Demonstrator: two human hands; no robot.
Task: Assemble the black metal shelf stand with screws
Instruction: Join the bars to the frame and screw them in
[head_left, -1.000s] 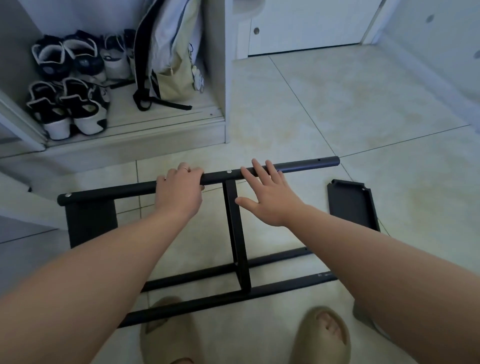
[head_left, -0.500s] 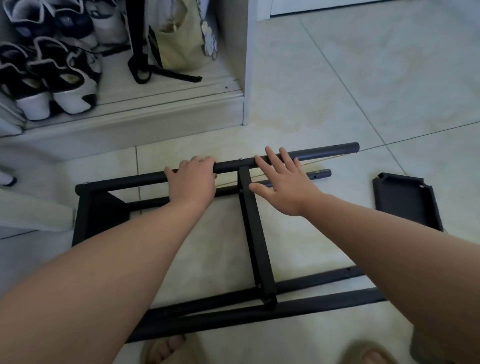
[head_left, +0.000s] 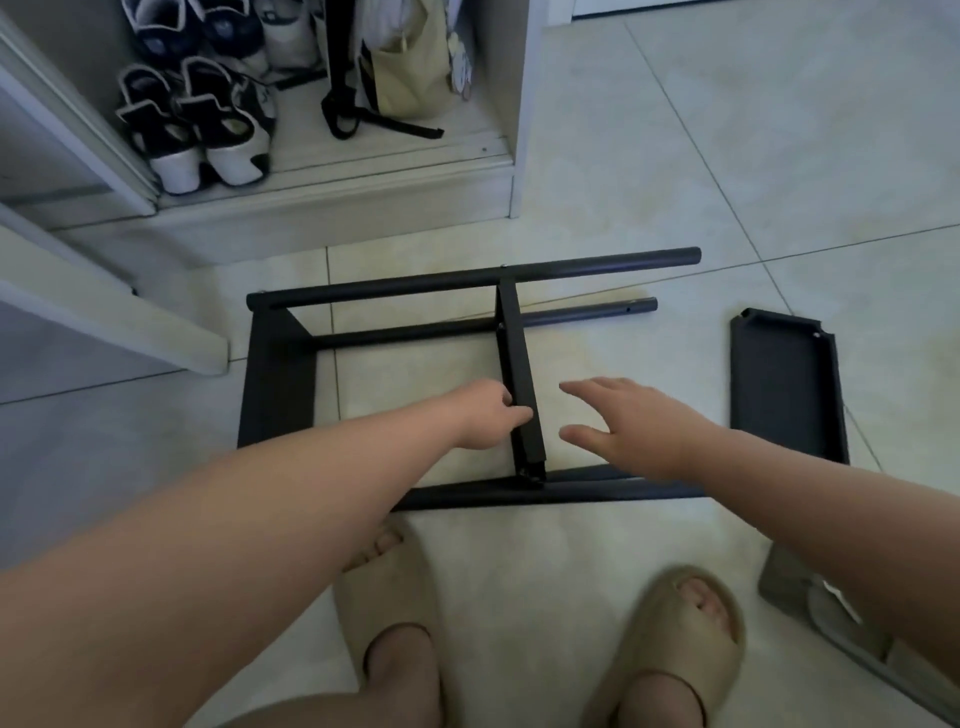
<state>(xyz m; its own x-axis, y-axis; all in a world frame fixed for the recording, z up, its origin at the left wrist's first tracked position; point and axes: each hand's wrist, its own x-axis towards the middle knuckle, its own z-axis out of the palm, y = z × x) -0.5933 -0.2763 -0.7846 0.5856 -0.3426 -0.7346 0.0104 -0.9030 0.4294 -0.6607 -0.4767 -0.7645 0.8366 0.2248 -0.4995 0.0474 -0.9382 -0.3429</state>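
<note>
With the black frame (head_left: 280, 374) lying on the floor tiles (head_left: 675, 156) in front of you, your left hand (head_left: 488, 418) seems to pinch its centre crossbar (head_left: 514, 364) while your right hand (head_left: 628, 426) hovers open, holding nothing, so steady that bar before fitting the loose tray (head_left: 784, 389).

Black frame (head_left: 280, 374), beige slippers (head_left: 675, 639), pale tiles (head_left: 779, 156)

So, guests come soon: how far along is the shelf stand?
Done: end panel and middle bar look joined to the frame's tubes. In hand: left hand grips the middle bar, right hand hovers open. Left: the loose panel lying beside it, unattached.
</note>
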